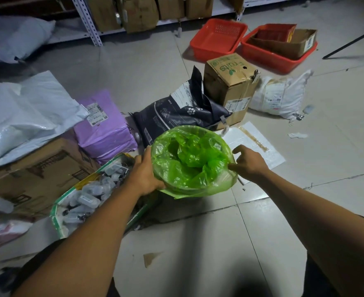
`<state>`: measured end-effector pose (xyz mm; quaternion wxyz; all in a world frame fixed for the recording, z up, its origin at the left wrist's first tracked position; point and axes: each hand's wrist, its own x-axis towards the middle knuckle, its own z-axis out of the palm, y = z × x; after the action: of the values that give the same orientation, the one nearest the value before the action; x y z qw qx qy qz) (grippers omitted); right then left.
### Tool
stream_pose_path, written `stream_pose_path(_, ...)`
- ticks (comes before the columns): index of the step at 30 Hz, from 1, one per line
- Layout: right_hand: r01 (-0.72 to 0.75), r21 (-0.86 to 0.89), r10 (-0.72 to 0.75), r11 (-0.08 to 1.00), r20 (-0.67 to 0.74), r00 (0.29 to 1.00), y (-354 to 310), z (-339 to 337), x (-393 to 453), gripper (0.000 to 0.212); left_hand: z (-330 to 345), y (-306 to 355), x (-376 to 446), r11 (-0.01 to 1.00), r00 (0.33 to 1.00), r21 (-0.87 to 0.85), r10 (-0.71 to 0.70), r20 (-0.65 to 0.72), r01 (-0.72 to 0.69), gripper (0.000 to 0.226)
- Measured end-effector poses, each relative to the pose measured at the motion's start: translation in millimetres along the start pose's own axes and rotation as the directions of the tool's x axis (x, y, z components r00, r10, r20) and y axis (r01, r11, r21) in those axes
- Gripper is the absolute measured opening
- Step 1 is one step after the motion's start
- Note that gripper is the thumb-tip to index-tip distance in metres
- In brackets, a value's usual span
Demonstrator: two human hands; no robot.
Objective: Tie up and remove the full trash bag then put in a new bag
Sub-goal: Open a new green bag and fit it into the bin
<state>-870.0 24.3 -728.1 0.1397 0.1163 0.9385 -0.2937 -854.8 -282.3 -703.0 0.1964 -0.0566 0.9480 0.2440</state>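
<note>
Fitting bag [190,159] over bin on floor | head: our left hand [143,172] cups the rim's left side, fingers curled on film — right hand [248,160] pinches the right overhang | bag lies between both hands, equally near.

The bin [192,163] had bare floor [198,243] on its near side and to the right, past a flat sheet [260,146]. A dark pouch [176,114] and carton [230,86] crowded behind it. A purple parcel [104,129] and an open bag of bottles [86,196] stood just beside its left.
</note>
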Motion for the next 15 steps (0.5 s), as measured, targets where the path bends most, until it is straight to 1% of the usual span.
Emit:
stream_pose_path(2,0.021,-0.001,-0.021,1.0,0.076,0.997,2.8,0.2,-3.7,0.034,-6.5,-1.5,-1.4,1.0,1.0,0.0,0.002,-0.008,-0.002,0.131)
stream_pose_path(4,0.008,0.074,-0.021,0.997,0.169,0.985,5.0,3.6,-9.6,0.026,-10.4,-2.9,-2.7,0.999,1.0,-0.035,-0.014,0.014,0.015,0.12)
stream_pose_path(5,0.01,0.096,-0.029,0.995,0.201,0.979,6.1,5.5,-12.6,0.024,-10.9,-3.2,-3.5,0.998,0.999,-0.051,-0.028,0.043,0.03,0.117)
stream_pose_path(7,0.056,0.063,-0.069,0.996,0.223,0.972,8.9,9.5,-16.3,0.02,-9.2,-2.0,-5.0,0.998,0.994,-0.041,-0.035,0.1,0.039,0.12)
stream_pose_path(9,0.086,0.008,-0.086,0.996,0.21,0.974,10.6,12.6,-16.3,0.016,-5.3,0.3,-5.2,0.999,0.996,0.009,-0.036,0.08,0.035,0.117)
stream_pose_path(11,0.08,-0.042,-0.071,0.996,0.172,0.982,13.1,15.8,-12.5,0.014,-1.0,2.0,-3.6,0.998,0.999,0.041,-0.038,0.015,0.037,0.107)
stream_pose_path(15,0.006,-0.104,0.001,0.995,0.064,0.998,18.6,22.1,-8.8,0.024,3.0,1.4,0.5,0.994,0.997,0.094,-0.046,-0.064,0.052,0.088)
